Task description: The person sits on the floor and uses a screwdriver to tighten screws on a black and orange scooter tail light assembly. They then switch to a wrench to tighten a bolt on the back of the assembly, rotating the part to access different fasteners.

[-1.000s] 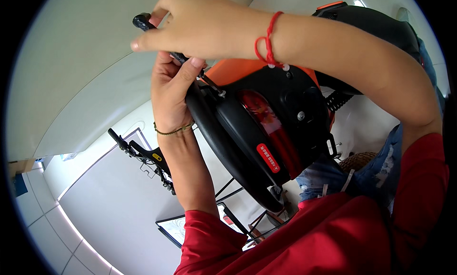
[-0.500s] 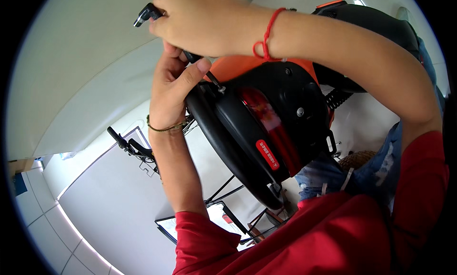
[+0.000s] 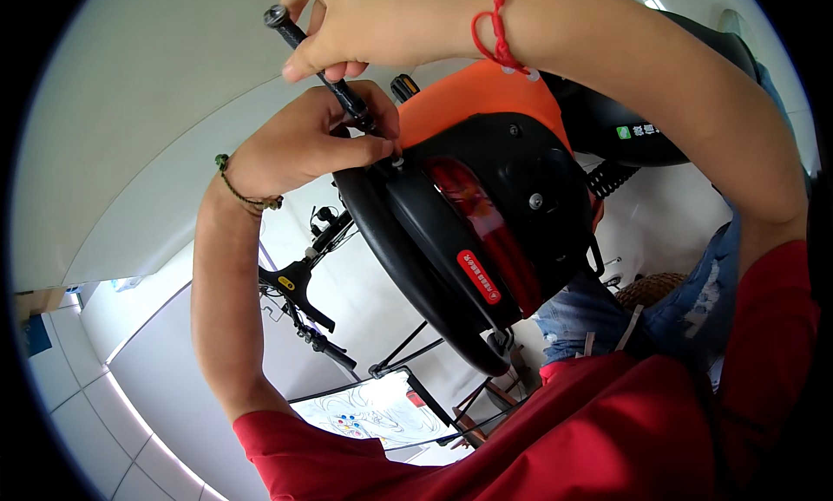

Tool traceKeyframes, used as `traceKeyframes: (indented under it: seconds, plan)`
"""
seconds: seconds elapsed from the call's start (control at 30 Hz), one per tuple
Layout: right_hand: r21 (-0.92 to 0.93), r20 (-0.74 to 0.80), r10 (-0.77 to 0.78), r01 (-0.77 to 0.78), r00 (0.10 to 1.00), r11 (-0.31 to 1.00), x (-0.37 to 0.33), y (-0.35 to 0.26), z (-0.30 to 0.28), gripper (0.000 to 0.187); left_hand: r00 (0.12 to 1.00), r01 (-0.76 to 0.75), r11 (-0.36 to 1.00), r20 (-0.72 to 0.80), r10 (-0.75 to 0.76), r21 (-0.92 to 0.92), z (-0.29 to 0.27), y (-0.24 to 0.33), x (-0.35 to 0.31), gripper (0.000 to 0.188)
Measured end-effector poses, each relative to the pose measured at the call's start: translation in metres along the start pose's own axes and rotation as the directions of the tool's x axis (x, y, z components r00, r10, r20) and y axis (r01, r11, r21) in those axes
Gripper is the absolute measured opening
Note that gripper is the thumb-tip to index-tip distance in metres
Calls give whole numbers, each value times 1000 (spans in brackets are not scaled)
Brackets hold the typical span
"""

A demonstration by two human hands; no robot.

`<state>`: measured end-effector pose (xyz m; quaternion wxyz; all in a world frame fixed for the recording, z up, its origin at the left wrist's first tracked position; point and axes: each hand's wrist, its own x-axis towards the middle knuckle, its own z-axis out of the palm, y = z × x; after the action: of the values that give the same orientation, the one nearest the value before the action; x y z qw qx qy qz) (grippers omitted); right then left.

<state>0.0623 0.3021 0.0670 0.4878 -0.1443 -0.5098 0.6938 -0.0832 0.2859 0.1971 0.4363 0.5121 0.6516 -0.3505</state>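
Note:
A black-handled screwdriver [image 3: 345, 95] with a round metal end slants down to a screw [image 3: 398, 163] on the rear of an orange and black scooter. My left hand [image 3: 304, 137] is closed round the tool's lower part, close above the screw. Higher up, the thumb and fingers of my right hand [image 3: 382, 28] hold the handle, part of which they hide. Beside the screw lie a black curved grab bar [image 3: 416, 275] and a red tail light [image 3: 486, 223]. The orange body panel [image 3: 486, 93] shows beneath my right forearm. Where the tip meets the screw is partly hidden by my left fingers.
A black seat [image 3: 711, 50] and coil spring [image 3: 613, 180] are at the right. Beyond the grab bar stand bicycle handlebars [image 3: 304, 297] and a framed white board with drawn lines [image 3: 382, 406]. A pale curved surface [image 3: 147, 111] fills the upper left.
The tool's upper part has swung from a sideways bent pose to a straighter line with the shaft. My left wrist and forearm have moved left; my right hand has shifted its grip.

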Motion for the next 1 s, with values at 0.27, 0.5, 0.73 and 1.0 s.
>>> traceKeyframes:
  seconds: [0.27, 0.5, 0.73, 1.0]
  plan:
    - [42, 2, 200, -200, 980, 979, 1, -17, 2, 14, 999, -5, 995, -34, 8, 96, 3, 5, -1, 16]
    - [-5, -90, -131, 132, 987, 991, -16, 0, 6, 35, 999, 0, 995, -50, 4, 95, 6, 4, 1, 16]
    - [-101, -84, -323, 315, 943, 944, -24, 8, 10, 38, 1000, 18, 992, -28, -15, 127, 4, 8, 1, 17]
    - [205, 266, 41, -98, 963, 974, -13, -10, -24, 29, 997, 69, 990, -55, -63, 125, 5, 14, -1, 19]
